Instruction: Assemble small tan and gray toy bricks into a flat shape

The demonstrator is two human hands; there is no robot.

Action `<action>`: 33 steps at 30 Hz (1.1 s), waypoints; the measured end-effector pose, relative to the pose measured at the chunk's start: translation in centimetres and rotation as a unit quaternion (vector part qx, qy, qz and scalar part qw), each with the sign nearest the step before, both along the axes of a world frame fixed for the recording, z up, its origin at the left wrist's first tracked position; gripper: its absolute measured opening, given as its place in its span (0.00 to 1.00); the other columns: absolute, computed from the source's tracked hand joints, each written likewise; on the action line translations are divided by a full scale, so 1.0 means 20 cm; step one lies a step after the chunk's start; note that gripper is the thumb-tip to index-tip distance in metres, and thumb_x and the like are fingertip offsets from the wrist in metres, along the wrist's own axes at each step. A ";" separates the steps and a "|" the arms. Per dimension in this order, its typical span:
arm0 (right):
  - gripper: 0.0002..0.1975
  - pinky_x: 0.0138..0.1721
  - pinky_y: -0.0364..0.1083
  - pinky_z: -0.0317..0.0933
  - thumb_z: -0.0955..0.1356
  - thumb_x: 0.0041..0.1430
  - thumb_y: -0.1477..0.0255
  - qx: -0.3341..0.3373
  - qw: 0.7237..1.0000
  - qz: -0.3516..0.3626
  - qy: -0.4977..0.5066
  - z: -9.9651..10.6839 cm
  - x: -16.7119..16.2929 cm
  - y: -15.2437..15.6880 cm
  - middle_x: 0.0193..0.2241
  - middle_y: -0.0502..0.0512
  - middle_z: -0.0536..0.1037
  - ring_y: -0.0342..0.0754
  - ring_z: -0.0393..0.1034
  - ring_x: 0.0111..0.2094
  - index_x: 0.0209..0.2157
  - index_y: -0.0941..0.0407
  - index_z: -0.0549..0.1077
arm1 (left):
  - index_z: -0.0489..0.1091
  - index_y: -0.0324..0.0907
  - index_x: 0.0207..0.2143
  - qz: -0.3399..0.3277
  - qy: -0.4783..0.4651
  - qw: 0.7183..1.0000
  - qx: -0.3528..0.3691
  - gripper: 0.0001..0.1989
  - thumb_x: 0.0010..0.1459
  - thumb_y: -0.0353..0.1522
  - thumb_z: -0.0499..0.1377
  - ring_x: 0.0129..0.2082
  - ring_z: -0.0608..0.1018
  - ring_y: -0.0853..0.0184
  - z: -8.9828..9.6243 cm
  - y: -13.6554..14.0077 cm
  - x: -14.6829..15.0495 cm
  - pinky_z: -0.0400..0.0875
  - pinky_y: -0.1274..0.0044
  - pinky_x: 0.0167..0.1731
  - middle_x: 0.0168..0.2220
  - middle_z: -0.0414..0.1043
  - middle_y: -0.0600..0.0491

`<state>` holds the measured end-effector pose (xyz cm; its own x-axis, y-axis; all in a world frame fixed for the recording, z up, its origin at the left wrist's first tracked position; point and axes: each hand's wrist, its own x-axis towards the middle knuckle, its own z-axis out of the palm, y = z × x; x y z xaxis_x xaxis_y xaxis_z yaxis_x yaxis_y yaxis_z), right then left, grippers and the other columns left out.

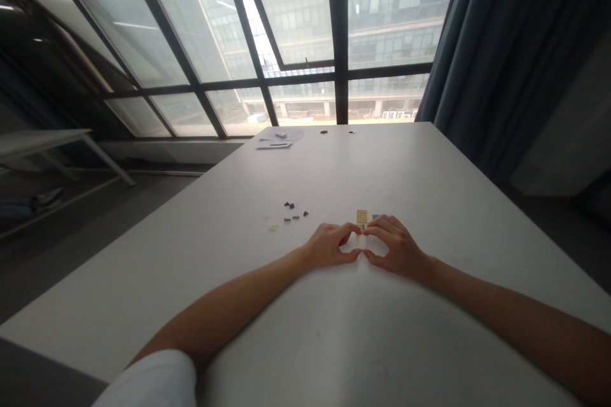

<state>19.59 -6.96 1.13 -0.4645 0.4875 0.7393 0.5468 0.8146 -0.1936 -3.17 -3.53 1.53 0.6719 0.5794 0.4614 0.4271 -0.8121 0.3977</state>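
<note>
My left hand (331,245) and my right hand (395,245) meet over the white table (305,305), thumbs and index fingertips pinched at the two ends of a small pale rectangular piece (363,241). The piece stands between the fingertips; its exact kind is too small to make out. Just beyond the fingers lies a flat yellow piece (361,216) with a grid-like surface. A small bluish-grey item (375,217) is partly covered by my right fingers.
To the left lie several small dark pieces (289,205), grey bars (296,217) and pale, nearly transparent bits (272,227). Papers (279,138) rest at the table's far left corner. Windows stand behind the table, with a dark curtain (496,57) on the right.
</note>
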 end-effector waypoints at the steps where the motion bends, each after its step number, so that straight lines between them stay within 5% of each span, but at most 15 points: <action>1: 0.14 0.42 0.54 0.63 0.73 0.54 0.72 0.000 1.000 0.000 0.000 0.00 0.00 0.00 0.38 0.57 0.76 0.54 0.69 0.40 0.42 0.54 0.71 | 0.71 0.43 0.45 0.000 0.000 1.000 0.000 0.18 0.52 0.39 0.63 0.19 0.66 0.76 0.00 0.00 0.00 0.60 0.83 0.25 0.21 0.64 0.63; 33: 0.14 0.43 0.55 0.64 0.73 0.53 0.72 -0.008 1.000 -0.006 -0.002 0.00 0.00 -0.01 0.38 0.57 0.76 0.55 0.69 0.40 0.41 0.53 0.71 | 0.70 0.43 0.45 -0.010 0.004 1.000 -0.007 0.18 0.54 0.39 0.62 0.19 0.66 0.76 0.00 0.01 0.00 0.60 0.83 0.25 0.21 0.63 0.63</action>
<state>19.60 -7.16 1.22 -0.4614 0.5044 0.7299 0.5575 0.8048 -0.2036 -3.19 -3.42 1.43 0.6873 0.5722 0.4474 0.4138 -0.8147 0.4062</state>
